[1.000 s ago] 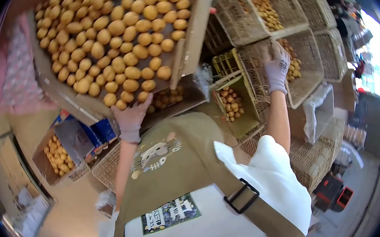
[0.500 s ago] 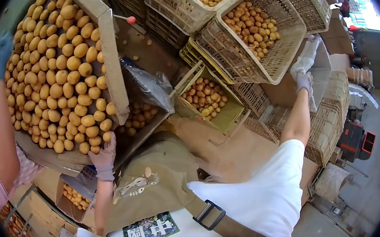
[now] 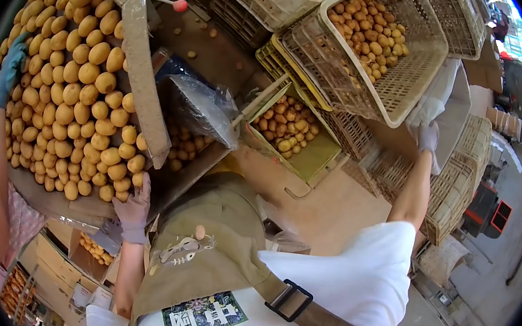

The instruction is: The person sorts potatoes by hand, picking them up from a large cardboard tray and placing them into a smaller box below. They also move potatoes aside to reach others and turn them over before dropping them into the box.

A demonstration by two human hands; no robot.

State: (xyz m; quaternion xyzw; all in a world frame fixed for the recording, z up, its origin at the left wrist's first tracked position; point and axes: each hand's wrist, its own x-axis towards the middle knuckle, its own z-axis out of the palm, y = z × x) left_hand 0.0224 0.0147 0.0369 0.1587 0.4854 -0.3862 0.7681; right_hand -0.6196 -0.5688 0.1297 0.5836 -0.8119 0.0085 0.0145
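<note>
My left hand (image 3: 133, 209), in a pale glove, is at the near corner of the sorting table (image 3: 149, 83). Its fingers are stretched out and touch the lowest potatoes (image 3: 106, 193); it holds none. Far to the right, my right hand (image 3: 428, 139), also gloved, is closed on a white plastic liner (image 3: 437, 104) at the edge of an open cardboard box (image 3: 461, 97). The fingertips are partly hidden by the plastic. Potatoes cover most of the table's surface.
A co-worker's blue-gloved hand (image 3: 9, 73) reaches over the table from the left. A large plastic crate (image 3: 430, 66) with potatoes stands between my arms, beside a green crate (image 3: 316, 162) of potatoes. Stacked crates (image 3: 461, 176) stand at right; a red-tipped lever (image 3: 179, 5) sticks out from the table.
The whole view has shifted. The co-worker's blue glove has moved inward from the table's edge onto the potatoes. My left hand stays at the near corner, my right hand at the box.
</note>
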